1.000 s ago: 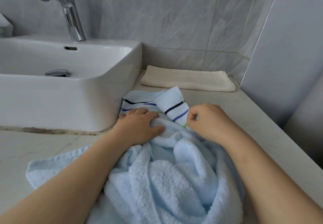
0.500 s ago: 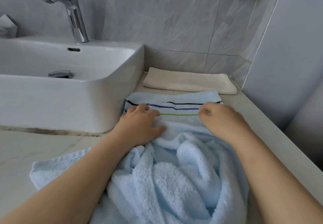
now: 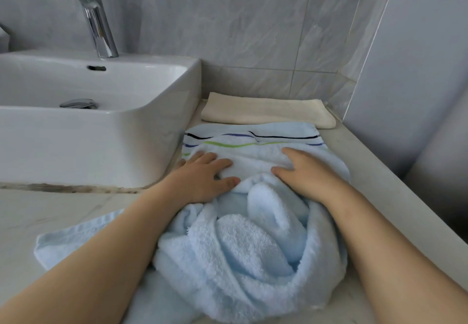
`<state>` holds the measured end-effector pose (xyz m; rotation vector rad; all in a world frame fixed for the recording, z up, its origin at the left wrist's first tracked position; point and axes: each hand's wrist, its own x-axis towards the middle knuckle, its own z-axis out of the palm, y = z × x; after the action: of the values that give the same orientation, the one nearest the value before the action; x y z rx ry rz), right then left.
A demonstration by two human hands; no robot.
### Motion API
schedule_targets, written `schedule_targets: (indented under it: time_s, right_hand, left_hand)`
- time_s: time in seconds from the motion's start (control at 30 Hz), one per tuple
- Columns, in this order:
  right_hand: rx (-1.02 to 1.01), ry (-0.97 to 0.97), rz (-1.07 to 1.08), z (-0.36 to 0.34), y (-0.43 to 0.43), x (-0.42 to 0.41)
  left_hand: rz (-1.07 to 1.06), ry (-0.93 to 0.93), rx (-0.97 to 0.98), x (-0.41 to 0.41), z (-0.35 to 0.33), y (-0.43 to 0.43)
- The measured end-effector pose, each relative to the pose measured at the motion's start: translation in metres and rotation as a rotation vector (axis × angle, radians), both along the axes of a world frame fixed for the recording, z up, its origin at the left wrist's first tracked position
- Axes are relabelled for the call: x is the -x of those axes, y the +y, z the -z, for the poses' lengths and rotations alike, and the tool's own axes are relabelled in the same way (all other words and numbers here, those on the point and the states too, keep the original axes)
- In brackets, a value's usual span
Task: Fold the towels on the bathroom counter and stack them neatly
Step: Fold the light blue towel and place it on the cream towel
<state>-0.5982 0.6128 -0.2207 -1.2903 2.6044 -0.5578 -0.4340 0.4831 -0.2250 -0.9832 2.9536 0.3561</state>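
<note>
**Light-blue towel (image 3: 253,247) pressed onto the counter (image 3: 50,209) by the left-hand grip (image 3: 202,179) and the right-hand grip (image 3: 306,174).**

At the left, a white sink (image 3: 126,131) with a chrome faucet (image 3: 98,27) is seated on the counter. The left-hand grip is laid open on the towel's left portion, just beside the sink's corner, with the fingers spread and nearly straight. The towel's striped end (image 3: 253,139) is spread flat toward the wall. The near part is bunched in loose folds between the forearms, and one corner is extended leftward under the left forearm. The right-hand grip is likewise laid open, palm down, with the fingers extended on the towel's right portion. A folded beige towel (image 3: 266,111) is positioned just behind the striped end, against the tiled wall.
</note>
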Motion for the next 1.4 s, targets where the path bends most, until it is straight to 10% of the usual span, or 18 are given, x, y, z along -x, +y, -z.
schedule_targets:
  time_s: [0.5,0.63,0.8,1.2,1.4]
  right_hand:
    - [0.847,0.074,-0.074,0.001,0.091,-0.092]
    - [0.684,-0.142,-0.304,0.015,0.117,-0.111]
    - [0.391,0.233,-0.446,0.025,0.114,-0.111]
    - [0.569,0.29,0.119,0.03,0.112,-0.106]
    - [0.584,0.333,-0.373,0.022,0.117,-0.117]
  left_hand:
    - [-0.147,0.549,-0.082,-0.066,-0.027,0.048]
    - [-0.134,0.563,-0.11,-0.103,-0.013,0.068]
    - [-0.024,0.496,-0.132,-0.128,-0.002,0.082]
    - [-0.118,0.373,-0.21,-0.141,-0.022,0.106]
    - [-0.205,0.916,-0.235,-0.138,-0.03,0.115]
